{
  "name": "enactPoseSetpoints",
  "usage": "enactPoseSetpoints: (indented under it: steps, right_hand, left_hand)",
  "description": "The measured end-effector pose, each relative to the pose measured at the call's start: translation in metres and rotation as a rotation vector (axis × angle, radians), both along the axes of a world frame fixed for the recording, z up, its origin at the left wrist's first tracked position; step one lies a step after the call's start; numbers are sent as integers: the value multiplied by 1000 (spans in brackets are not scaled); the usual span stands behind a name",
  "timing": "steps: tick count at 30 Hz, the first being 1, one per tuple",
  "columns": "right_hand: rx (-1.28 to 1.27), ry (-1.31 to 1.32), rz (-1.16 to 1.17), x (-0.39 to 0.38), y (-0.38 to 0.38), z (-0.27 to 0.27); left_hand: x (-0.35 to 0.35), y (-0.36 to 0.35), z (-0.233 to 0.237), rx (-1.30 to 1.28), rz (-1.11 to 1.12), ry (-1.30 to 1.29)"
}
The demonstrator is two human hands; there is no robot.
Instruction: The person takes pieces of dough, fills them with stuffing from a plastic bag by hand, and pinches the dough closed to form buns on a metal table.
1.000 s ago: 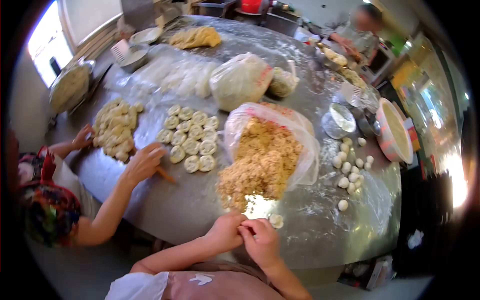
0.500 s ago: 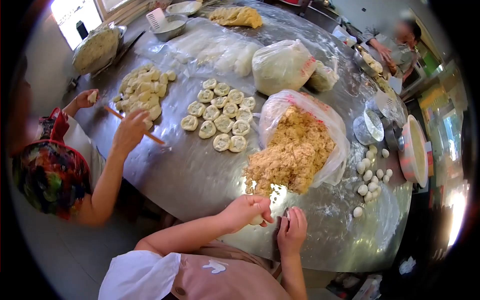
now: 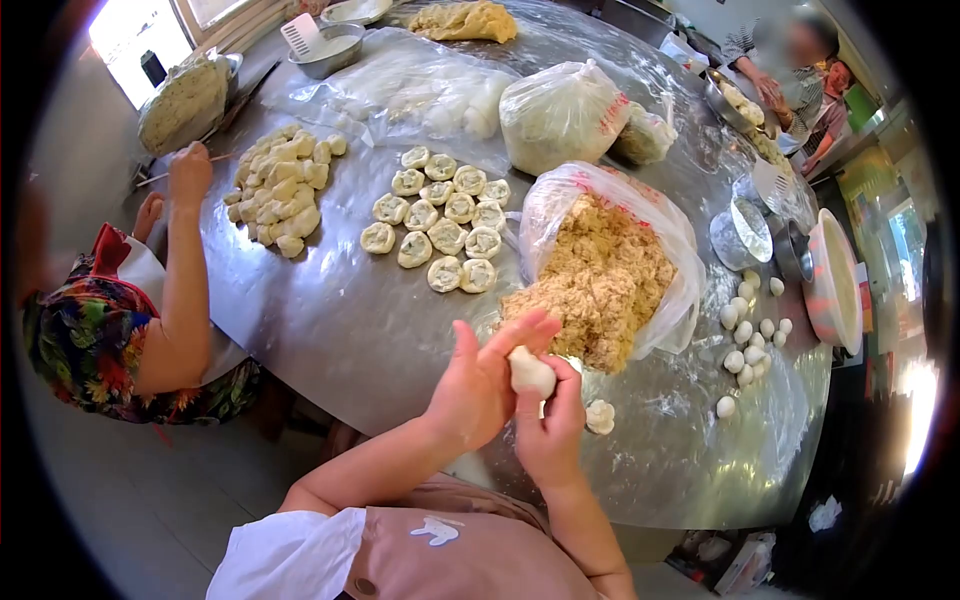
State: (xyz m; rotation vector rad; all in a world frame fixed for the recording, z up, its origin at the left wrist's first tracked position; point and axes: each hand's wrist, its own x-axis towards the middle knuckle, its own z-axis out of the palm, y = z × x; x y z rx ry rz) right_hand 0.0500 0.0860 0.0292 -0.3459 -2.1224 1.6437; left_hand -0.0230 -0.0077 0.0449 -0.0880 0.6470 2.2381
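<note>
A smooth white ball of dough (image 3: 532, 373) is between my two hands, in front of the filling. My right hand (image 3: 548, 430) grips it with thumb and fingers from the right. Against its left side, my left hand (image 3: 478, 385) is open, fingers stretched and thumb up. A small pleated piece of dough (image 3: 600, 417) lies on the metal table just right of my right hand. Beyond my hands, crumbly orange-brown filling (image 3: 605, 275) spills from a clear plastic bag (image 3: 683, 250).
Several round filled buns (image 3: 447, 237) sit left of the bag, with a pile of dough pieces (image 3: 282, 185) farther left. Several white dough balls (image 3: 743, 335) lie at right near a metal pot (image 3: 740, 235). A co-worker's raised hand (image 3: 190, 175) is at far left.
My left hand has opened from a closed grip, and my right hand has risen from the table to grip the dough. The left co-worker's hand has moved away from the dough pile.
</note>
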Motion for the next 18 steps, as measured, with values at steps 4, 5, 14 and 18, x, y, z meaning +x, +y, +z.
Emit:
enactPoseSetpoints:
  steps: [4,5,14,18]
  right_hand:
    - [-499,-205,232,8,12,-13]
    - [-576,-250,325,13,18,-22]
    - [-469,-330,20,32,59,1]
    - [-719,19,-285,53,170,-4]
  left_hand:
    - [-2,-11,-11,-135,-106,327]
    - [-1,-11,-15,-191,-181,464]
    - [-11,-4,-31,-343,220,507]
    - [-84,-50,-47,-890,569,806]
